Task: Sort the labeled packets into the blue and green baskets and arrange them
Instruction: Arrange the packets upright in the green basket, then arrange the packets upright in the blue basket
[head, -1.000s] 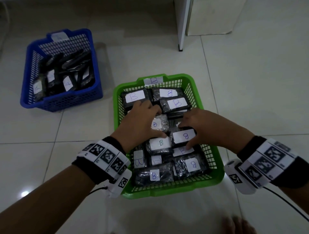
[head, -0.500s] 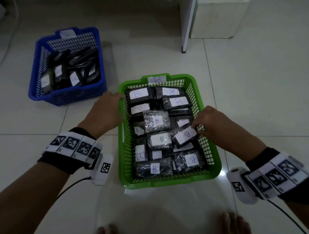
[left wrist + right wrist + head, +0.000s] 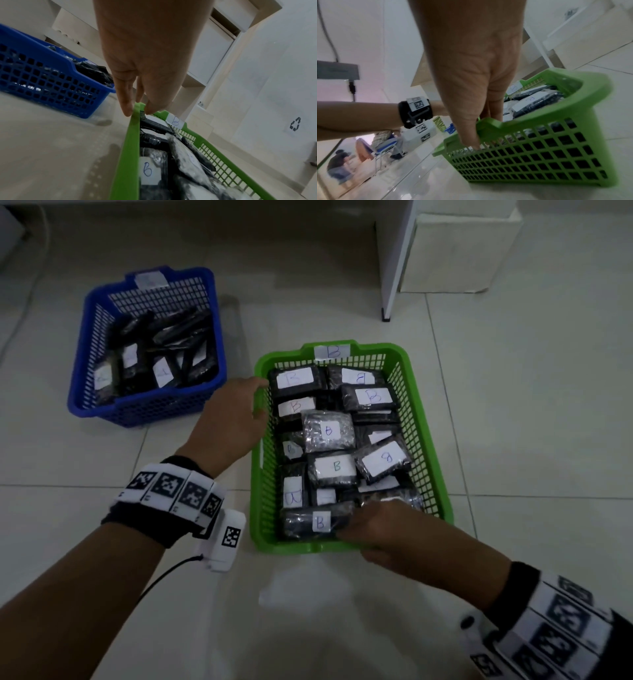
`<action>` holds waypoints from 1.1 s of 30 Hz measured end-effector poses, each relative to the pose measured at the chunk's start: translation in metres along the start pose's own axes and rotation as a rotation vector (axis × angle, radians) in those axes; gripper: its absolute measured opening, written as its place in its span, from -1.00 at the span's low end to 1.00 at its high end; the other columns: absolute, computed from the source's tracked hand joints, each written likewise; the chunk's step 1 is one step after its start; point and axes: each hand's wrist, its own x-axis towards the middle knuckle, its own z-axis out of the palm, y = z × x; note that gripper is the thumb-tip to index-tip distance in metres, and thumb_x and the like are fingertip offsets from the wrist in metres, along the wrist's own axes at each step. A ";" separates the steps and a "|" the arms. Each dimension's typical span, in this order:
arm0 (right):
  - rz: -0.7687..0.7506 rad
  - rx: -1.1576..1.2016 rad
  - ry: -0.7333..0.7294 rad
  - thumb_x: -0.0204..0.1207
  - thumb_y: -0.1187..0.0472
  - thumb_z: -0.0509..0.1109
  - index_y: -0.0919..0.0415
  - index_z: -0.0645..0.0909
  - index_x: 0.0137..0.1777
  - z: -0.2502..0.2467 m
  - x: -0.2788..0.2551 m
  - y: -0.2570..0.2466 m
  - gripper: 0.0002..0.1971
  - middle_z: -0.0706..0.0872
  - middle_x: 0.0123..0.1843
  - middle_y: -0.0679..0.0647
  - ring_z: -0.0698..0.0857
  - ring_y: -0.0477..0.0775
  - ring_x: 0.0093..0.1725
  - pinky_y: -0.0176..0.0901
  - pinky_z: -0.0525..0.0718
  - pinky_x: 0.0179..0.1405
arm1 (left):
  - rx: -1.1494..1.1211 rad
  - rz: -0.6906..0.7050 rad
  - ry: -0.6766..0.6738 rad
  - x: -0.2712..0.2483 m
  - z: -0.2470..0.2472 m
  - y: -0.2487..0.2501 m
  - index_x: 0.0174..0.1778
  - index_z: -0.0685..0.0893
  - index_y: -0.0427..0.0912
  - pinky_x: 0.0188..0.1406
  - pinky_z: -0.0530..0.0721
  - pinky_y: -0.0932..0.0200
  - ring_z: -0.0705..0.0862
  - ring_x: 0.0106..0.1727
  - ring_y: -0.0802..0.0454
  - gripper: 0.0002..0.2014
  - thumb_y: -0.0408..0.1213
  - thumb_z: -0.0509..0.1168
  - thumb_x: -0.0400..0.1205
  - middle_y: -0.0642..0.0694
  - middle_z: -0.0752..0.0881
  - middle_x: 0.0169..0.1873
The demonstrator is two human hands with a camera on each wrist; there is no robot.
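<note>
Two-handed, held the green basket (image 3: 429, 440) (image 3: 130, 148) (image 3: 556, 155) where it sat on the tiled floor (image 3: 513, 405), at the middle of the head view.

Had the left grip (image 3: 229, 419) (image 3: 142, 81) at the basket's rim near 10 o'clock, grasping it: fingers (image 3: 125, 102) down the outside of the green wall, thumb tip on the inside edge, rim pinched between them.

Had the right grip (image 3: 387, 532) (image 3: 474, 81) at the 6 o'clock rim, grasping the raised handle lip: thumb (image 3: 467, 135) pressed against the outer mesh, the other fingers hooked over the lip and down inside, just beside the nearest packet.

Counted many black wrapped packets (image 3: 337, 465) (image 3: 154, 169) lying flat and overlapping in the green basket, filling it from 12 to 6 o'clock, each visible white label marked B, some upside down. Read the same letter on the paper tag (image 3: 331, 351) (image 3: 175, 121) stuck to the rim at 12 o'clock.

Found the blue basket (image 3: 144, 409) (image 3: 42, 75) at 10 o'clock from the green one, apart from it, with more dark packets (image 3: 161, 344) leaning on edge inside; could not read their labels, nor the tag on its far rim.

Noted a white cabinet (image 3: 455, 251) at 1 o'clock, well apart from both baskets.

Wore checker-marked bands on both wrists (image 3: 174, 494).
</note>
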 end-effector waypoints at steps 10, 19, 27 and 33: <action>0.218 -0.096 0.299 0.55 0.32 0.44 0.22 0.75 0.19 -0.057 0.107 0.068 -0.77 0.80 -0.15 0.26 0.77 0.23 -0.16 -0.13 0.61 -0.23 | 0.060 0.060 0.151 0.013 -0.011 -0.039 0.46 0.59 -0.15 0.35 0.34 0.22 0.48 0.40 -0.16 -0.52 -0.54 0.29 0.62 -0.16 0.57 0.35; 0.334 0.032 0.379 0.69 0.30 0.33 0.38 0.74 0.15 -0.112 0.193 0.127 -0.80 0.78 -0.03 0.30 0.75 0.24 -0.01 -0.16 0.44 -0.20 | 0.084 -0.108 0.193 0.008 -0.010 -0.078 0.59 0.46 -0.19 0.35 0.58 -0.18 0.48 0.46 -0.24 -0.42 -0.26 0.41 0.63 -0.20 0.51 0.45; 0.554 0.024 0.425 0.64 0.20 0.41 0.28 0.72 0.30 -0.141 0.238 0.155 -0.71 0.76 0.14 0.29 0.70 0.16 0.08 -0.22 0.51 0.00 | 0.359 -0.079 0.264 0.000 -0.016 -0.131 0.41 0.59 -0.23 0.40 0.44 -0.51 0.56 0.24 -0.38 -0.62 -0.18 0.31 0.69 -0.30 0.64 0.14; 0.271 -0.021 0.668 0.66 0.21 0.34 0.31 0.67 0.23 -0.107 0.224 0.084 -0.77 0.70 0.23 0.23 0.59 0.21 0.26 -0.17 0.39 0.17 | 0.181 -0.009 0.224 -0.012 -0.012 -0.126 0.30 0.67 -0.07 0.46 0.38 -0.50 0.60 0.05 -0.24 -0.73 -0.41 0.22 0.75 -0.14 0.72 0.02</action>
